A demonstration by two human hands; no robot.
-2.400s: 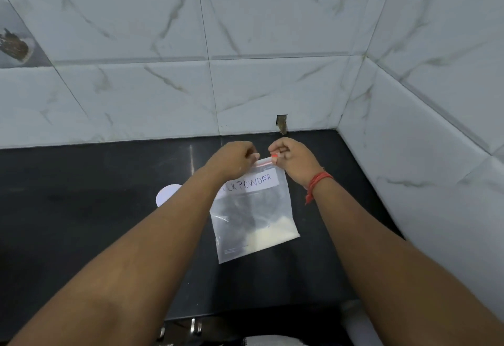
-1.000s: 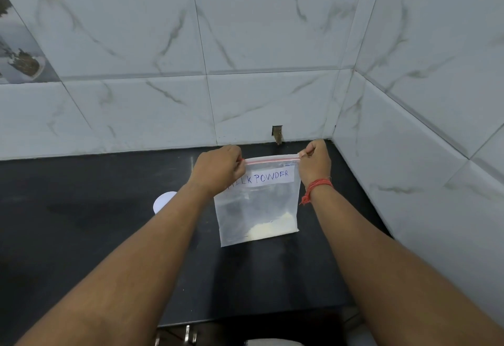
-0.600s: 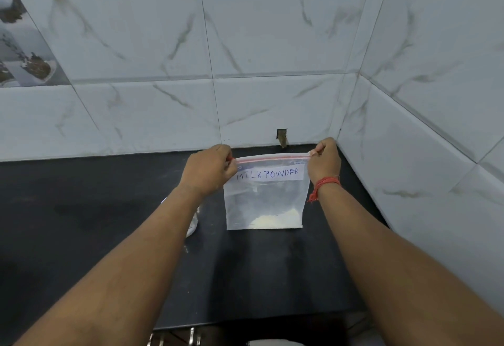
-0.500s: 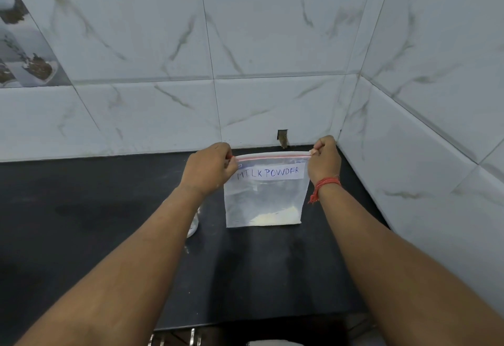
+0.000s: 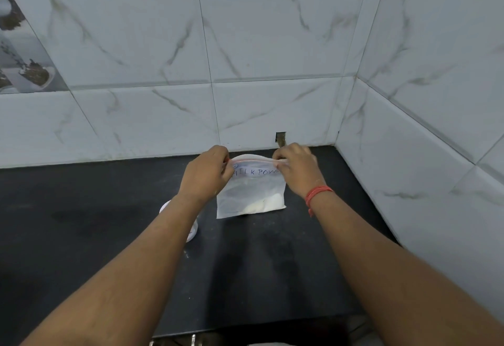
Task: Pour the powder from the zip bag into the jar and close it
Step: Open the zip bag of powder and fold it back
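black counter (image 5: 81, 236), marble tiles (image 5: 272, 45), possibly outlet (image 5: 281, 138)

Two hands are in view, the left hand (image 5: 203, 175) and the right hand (image 5: 298, 172), with two bare forearms. One clear zip bag (image 5: 252, 191) carries one handwritten label (image 5: 256, 172) and one small heap of pale powder (image 5: 263, 205). One jar (image 5: 192, 229) shows partly. One red wrist thread (image 5: 317, 192). One black bench (image 5: 81, 225).
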